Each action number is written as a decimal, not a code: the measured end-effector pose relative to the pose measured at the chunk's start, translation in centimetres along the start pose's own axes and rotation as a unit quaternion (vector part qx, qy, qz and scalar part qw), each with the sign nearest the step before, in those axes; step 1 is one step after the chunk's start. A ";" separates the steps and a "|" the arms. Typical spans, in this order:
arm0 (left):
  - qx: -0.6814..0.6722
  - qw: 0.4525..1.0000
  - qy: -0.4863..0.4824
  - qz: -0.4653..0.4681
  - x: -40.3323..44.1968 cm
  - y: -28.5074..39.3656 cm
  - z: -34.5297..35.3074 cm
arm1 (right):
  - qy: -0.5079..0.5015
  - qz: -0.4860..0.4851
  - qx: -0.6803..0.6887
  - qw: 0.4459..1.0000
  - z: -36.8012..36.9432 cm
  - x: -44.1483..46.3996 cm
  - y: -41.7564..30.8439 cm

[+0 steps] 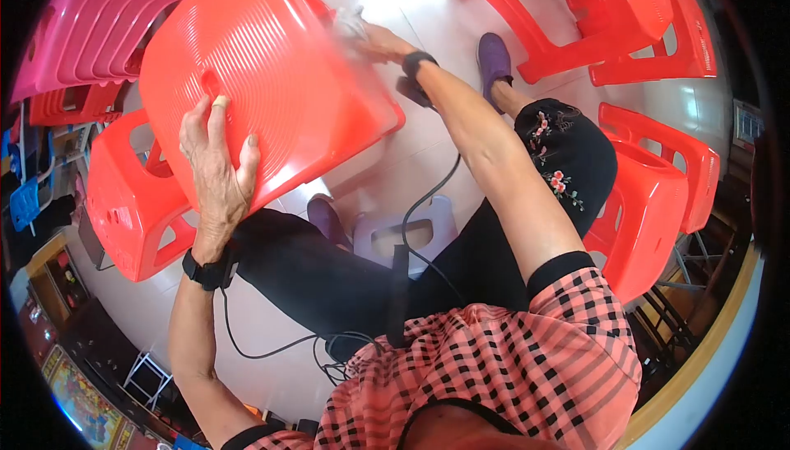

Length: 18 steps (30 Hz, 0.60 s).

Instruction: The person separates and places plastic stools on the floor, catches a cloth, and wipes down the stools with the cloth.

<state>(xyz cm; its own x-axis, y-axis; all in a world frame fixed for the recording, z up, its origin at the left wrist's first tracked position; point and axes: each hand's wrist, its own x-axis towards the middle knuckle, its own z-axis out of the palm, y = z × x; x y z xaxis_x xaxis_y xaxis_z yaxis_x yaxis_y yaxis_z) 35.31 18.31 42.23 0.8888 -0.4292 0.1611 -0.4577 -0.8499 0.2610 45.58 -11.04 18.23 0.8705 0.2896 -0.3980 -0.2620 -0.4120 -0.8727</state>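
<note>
A large red plastic stool [263,46] with ringed grooves on its seat is tilted in front of me. My left hand [216,149] grips it from the near side, fingers bent at the small hole in the seat and thumb spread on the surface. One of those fingers wears a pale wrap near its tip. At the stool's right side, my right hand [380,41] is closed on a whitish cloth [350,25] and pressed against the stool's wall. The cloth and that edge are smeared by motion.
More red stools stand at left [123,211], upper right [592,13] and right [646,211]. Stacked pink stools [115,5] are at upper left. A pale lilac stool [440,223] lies between my legs. A black cable [424,199] runs across my lap.
</note>
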 end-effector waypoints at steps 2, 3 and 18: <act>0.000 1.000 0.011 0.007 0.0 -0.3 0.2 | 0.057 -0.091 -0.006 0.994 1.3 -0.3 5.0; 0.001 1.000 0.015 0.010 -0.1 -0.4 0.3 | 0.078 -0.071 -0.073 0.992 1.1 -2.5 4.0; -0.016 0.998 0.064 0.020 0.0 -1.4 0.9 | 0.226 0.137 0.696 0.667 16.0 -15.9 6.8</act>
<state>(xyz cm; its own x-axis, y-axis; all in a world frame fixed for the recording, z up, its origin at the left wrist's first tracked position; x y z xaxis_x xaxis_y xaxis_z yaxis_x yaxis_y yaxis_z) 35.93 19.20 40.98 0.8600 -0.4182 0.2925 -0.4955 -0.8215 0.2823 23.29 -4.65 14.07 0.6642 -0.0512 -0.7458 -0.2972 0.8973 -0.3263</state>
